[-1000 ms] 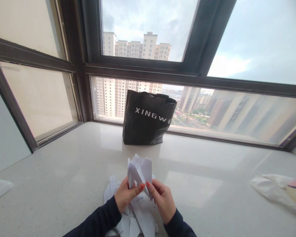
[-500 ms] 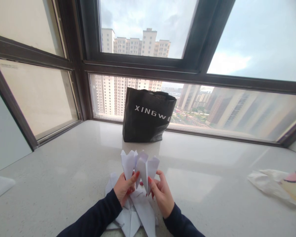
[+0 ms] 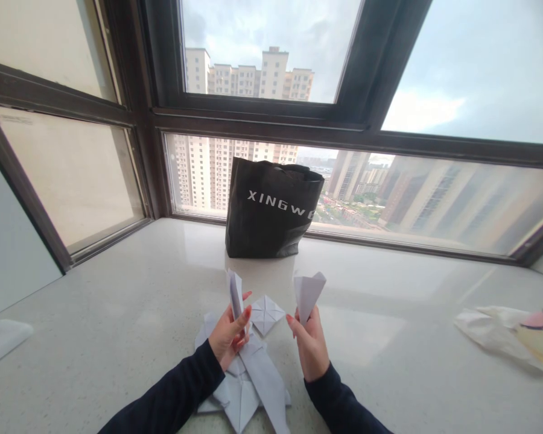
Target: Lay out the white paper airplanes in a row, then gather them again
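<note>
My left hand (image 3: 230, 333) is closed around a narrow folded white paper piece (image 3: 236, 290), which stands up out of the fingers. In my right hand (image 3: 311, 342) is another folded paper (image 3: 309, 290), fanning wider toward its top. The two hands are apart. Between them a square folded paper (image 3: 266, 314) with creases meeting at its middle lies flat on the white sill. Below the left hand spreads a pile of folded white papers (image 3: 242, 399), partly hidden by that hand and sleeve.
A black bag (image 3: 271, 211) with white lettering stands behind the hands, close to the window. Far right lies a crumpled white and yellow plastic package (image 3: 502, 334) with a pink mark. A white object (image 3: 4, 340) sits at the left edge of the sill (image 3: 117, 325).
My hands have parted, each keeping a folded paper. The right hand has moved right and turned its piece upright. The square folded paper between the hands now shows.
</note>
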Demonstrator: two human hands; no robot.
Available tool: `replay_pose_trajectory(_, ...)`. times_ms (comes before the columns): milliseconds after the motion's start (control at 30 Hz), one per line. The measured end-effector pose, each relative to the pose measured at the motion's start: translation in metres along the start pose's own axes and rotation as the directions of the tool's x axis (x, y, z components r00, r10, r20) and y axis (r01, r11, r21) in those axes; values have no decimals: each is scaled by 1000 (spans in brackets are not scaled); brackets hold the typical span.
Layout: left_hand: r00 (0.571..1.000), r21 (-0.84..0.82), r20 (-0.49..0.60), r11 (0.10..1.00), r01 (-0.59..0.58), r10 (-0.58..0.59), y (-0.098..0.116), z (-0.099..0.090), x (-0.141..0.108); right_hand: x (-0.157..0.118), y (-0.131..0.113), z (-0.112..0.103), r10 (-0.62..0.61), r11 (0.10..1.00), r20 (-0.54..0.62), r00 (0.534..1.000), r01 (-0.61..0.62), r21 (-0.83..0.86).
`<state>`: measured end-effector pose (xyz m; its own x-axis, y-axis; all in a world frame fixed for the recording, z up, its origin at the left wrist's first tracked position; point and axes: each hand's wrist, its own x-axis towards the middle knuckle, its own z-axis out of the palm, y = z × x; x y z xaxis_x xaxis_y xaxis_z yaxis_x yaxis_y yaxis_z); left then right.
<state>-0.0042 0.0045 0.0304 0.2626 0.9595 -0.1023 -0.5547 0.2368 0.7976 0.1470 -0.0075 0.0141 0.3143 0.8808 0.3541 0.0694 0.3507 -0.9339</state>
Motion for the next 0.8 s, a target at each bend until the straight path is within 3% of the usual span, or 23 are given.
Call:
replay_pose_trajectory(100, 1000, 85, 22, 996, -1, -1, 1, 2, -3, 1, -5, 4, 64, 997, 68, 996, -66, 33)
replay_pose_trajectory(233, 978, 210, 205, 978, 3, -47, 3, 1, -7, 1, -15, 7, 167, 986, 226, 960, -162, -41)
replay_pose_trajectory(367, 943, 321, 315, 947, -2, -104, 0, 1, -7, -3, -29, 10, 159, 987, 322, 933, -145, -68)
replay_pose_trajectory(667, 878, 428, 426, 904, 19, -220, -7, -2, 1, -3, -38, 11, 133, 985, 202, 970, -106, -138)
replay_pose_trajectory(800, 881, 425, 421, 905, 17, -214, -7, -2, 0, -5, -35, 13, 122, 987, 166, 979, -102, -124)
